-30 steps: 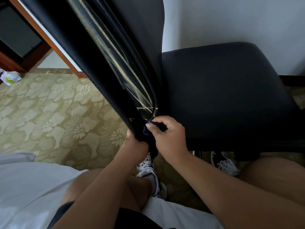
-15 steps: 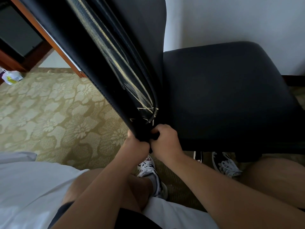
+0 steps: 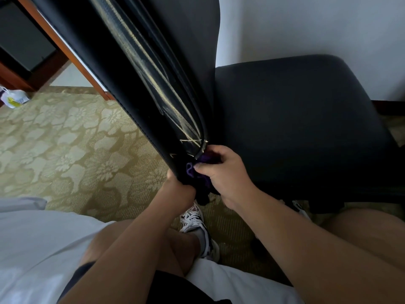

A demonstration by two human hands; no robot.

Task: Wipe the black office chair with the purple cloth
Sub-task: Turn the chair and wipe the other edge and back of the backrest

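The black office chair (image 3: 295,119) fills the upper view; its scratched backrest edge (image 3: 153,84) slants down from the upper left to where it meets the seat. My right hand (image 3: 225,174) is shut on the purple cloth (image 3: 202,170), pressed against the lower end of the backrest where it meets the seat. Just to the left, my left hand (image 3: 179,189) grips the bottom edge of the backrest. Most of the cloth is hidden under my fingers and in shadow.
A patterned beige carpet (image 3: 65,145) covers the floor. A wooden furniture frame (image 3: 50,38) stands at the upper left, with a small plastic bag (image 3: 14,99) beside it. White bedding (image 3: 32,249) lies at the lower left. My sneakered feet (image 3: 197,224) rest under the chair.
My right hand has moved up along the backrest's base after sliding down half a second ago, and the purple cloth shows again. My left hand has kept its grip.
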